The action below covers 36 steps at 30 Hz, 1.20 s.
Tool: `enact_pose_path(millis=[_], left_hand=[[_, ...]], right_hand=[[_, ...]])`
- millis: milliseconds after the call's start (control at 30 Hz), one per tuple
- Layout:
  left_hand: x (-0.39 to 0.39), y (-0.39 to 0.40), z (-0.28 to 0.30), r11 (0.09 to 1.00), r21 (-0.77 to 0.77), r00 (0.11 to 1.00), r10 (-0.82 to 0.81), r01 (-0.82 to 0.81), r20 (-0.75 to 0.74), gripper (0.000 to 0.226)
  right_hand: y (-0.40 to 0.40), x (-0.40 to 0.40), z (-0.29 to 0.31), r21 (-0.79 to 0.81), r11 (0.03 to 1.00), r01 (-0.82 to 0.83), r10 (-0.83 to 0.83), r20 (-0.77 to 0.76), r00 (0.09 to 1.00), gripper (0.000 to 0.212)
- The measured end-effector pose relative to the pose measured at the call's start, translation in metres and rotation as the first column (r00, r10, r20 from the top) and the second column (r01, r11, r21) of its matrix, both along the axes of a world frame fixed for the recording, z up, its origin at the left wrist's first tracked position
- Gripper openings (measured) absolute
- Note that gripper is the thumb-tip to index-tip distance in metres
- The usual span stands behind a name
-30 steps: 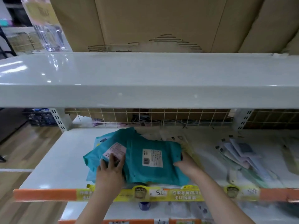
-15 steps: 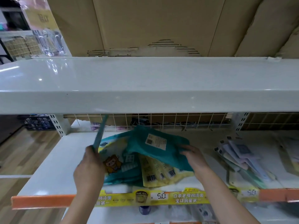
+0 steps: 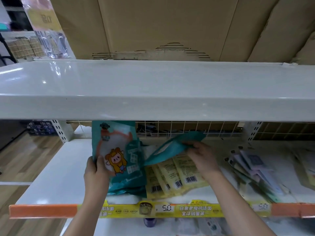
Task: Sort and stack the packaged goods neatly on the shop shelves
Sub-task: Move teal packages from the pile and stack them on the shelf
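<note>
Raised upright since a moment ago, teal cartoon packet (image 3: 117,150) gripped by left hand (image 3: 96,174); right hand (image 3: 202,155) pinches second teal packet (image 3: 172,147) above yellow barcoded packets (image 3: 175,176) (judgement: stack teal together, edges squared, beside the yellows).

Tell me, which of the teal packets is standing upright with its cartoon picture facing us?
The teal packet gripped by the left hand. It stands upright showing a yellow cartoon figure; the other teal packet, in the right hand, is tilted flat over the yellow packets.

Head view, close, facing shelves (image 3: 153,89)
</note>
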<state>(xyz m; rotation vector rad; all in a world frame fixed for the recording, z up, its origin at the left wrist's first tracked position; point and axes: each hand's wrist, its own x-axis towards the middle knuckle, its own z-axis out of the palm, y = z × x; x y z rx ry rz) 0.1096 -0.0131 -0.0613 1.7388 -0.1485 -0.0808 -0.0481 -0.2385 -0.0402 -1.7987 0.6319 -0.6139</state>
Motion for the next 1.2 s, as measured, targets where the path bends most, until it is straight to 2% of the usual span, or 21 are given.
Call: enact_pose_path(millis=[67, 100, 167, 267, 367, 433, 500, 567, 633, 700, 767, 800, 1000, 1100, 1200], left_hand=[[-0.005, -0.002, 0.000, 0.999, -0.041, 0.998, -0.027, 0.025, -0.058, 0.018], [-0.006, -0.003, 0.000, 0.998, -0.052, 0.997, -0.037, 0.034, -0.072, 0.019], [-0.008, -0.006, -0.001, 0.997, -0.064, 0.994, -0.041, 0.035, -0.100, 0.022], [-0.009, -0.005, -0.004, 0.995, -0.097, 0.989, -0.041, 0.027, -0.144, 0.018], [-0.007, 0.000, -0.010, 0.992, -0.125, 0.983, -0.042, 0.019, -0.180, 0.017], [-0.005, 0.002, -0.013, 0.993, -0.121, 0.981, -0.031, 0.007, -0.193, 0.017], [-0.003, 0.004, -0.016, 0.994, -0.111, 0.980, -0.010, -0.012, -0.201, 0.016], [0.001, 0.006, -0.020, 0.995, -0.094, 0.977, 0.010, -0.031, -0.213, 0.017], [0.003, 0.007, -0.025, 0.995, -0.086, 0.970, 0.026, -0.048, -0.241, 0.018], [0.004, 0.008, -0.028, 0.995, -0.082, 0.966, 0.026, -0.049, -0.258, 0.018], [0.005, 0.008, -0.029, 0.995, -0.090, 0.963, 0.012, -0.038, -0.268, 0.014], [0.005, 0.008, -0.030, 0.994, -0.100, 0.961, 0.002, -0.031, -0.276, 0.013], [0.005, 0.009, -0.037, 0.996, -0.075, 0.951, -0.066, 0.045, -0.302, 0.015], [-0.001, 0.005, -0.037, 0.994, -0.065, 0.952, -0.102, 0.087, -0.288, 0.014], [-0.003, 0.002, -0.036, 0.994, -0.073, 0.953, -0.102, 0.084, -0.286, 0.015]], right_hand=[[-0.004, 0.000, 0.012, -0.058, 0.991, 0.118, -0.113, 0.095, 0.989, 0.009], [-0.006, 0.002, 0.016, -0.039, 0.985, 0.167, -0.160, 0.151, 0.976, 0.003], [-0.008, 0.005, 0.023, 0.010, 0.979, 0.202, -0.200, 0.221, 0.955, 0.012], [-0.002, 0.016, 0.021, -0.113, 0.984, 0.136, -0.119, 0.147, 0.982, 0.005], [0.007, 0.034, 0.008, -0.200, 0.979, -0.048, 0.040, -0.042, 0.998, 0.010], [0.010, 0.041, -0.007, -0.153, 0.968, -0.199, 0.170, -0.182, 0.968, 0.027], [0.008, 0.044, -0.023, -0.069, 0.967, -0.247, 0.221, -0.261, 0.940, 0.048], [0.002, 0.040, -0.038, -0.029, 0.980, -0.198, 0.177, -0.327, 0.928, 0.062], [-0.008, 0.032, -0.052, -0.089, 0.983, -0.158, 0.098, -0.473, 0.875, 0.072], [-0.013, 0.023, -0.066, -0.149, 0.975, -0.165, 0.029, -0.649, 0.760, 0.104], [-0.017, 0.019, -0.083, -0.153, 0.973, -0.172, 0.006, -0.729, 0.685, 0.135], [-0.017, 0.019, -0.086, -0.139, 0.976, -0.167, 0.006, -0.750, 0.662, 0.142], [-0.014, 0.020, -0.080, -0.227, 0.966, -0.126, -0.103, -0.780, 0.618, 0.144], [-0.008, 0.016, -0.071, -0.158, 0.985, -0.073, -0.076, -0.767, 0.637, 0.126], [-0.011, 0.006, -0.072, -0.111, 0.993, 0.025, -0.097, -0.711, 0.697, 0.109]])
